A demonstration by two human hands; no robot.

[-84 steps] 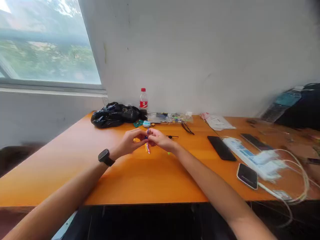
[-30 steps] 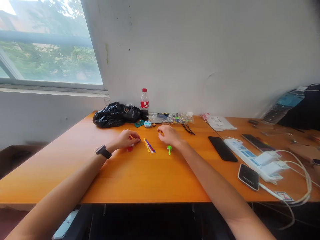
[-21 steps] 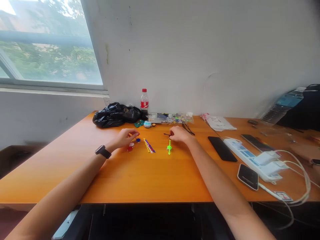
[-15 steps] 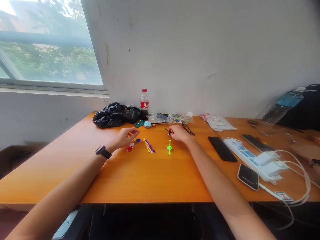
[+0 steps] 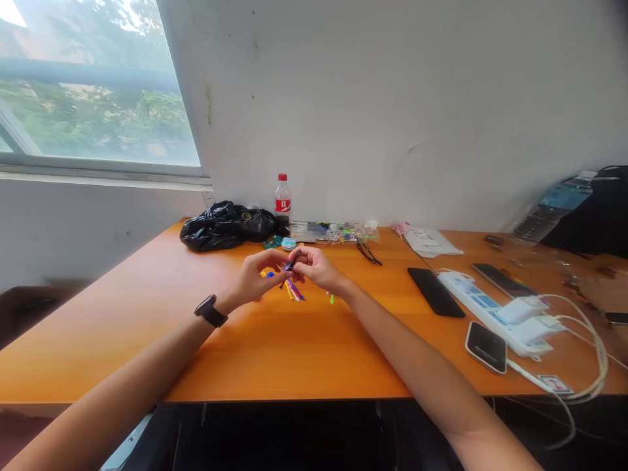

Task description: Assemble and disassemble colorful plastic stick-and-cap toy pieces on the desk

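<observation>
My left hand (image 5: 255,278) and my right hand (image 5: 320,269) meet above the middle of the table, fingertips pinched around a small black arrow-shaped piece (image 5: 295,260). Fingers partly hide it. One thin dark end points down beneath my left fingers. Just below the hands lie several plastic arrows (image 5: 295,292) in yellow, white, red and blue. A bright green arrow piece (image 5: 332,300) is mostly covered by my right hand and wrist. Small yellow and blue round pieces (image 5: 267,273) show behind my left fingers.
Along the wall stand a black plastic bag (image 5: 228,226), a cola bottle (image 5: 282,204) and a clear bag of small parts (image 5: 343,232). To the right are a black phone (image 5: 436,292), a power strip (image 5: 471,297) with cables, and a white device (image 5: 485,347).
My right hand has moved left with the black arrow-shaped piece, and my left hand has moved right to meet it. My left fingers have closed on the piece.
</observation>
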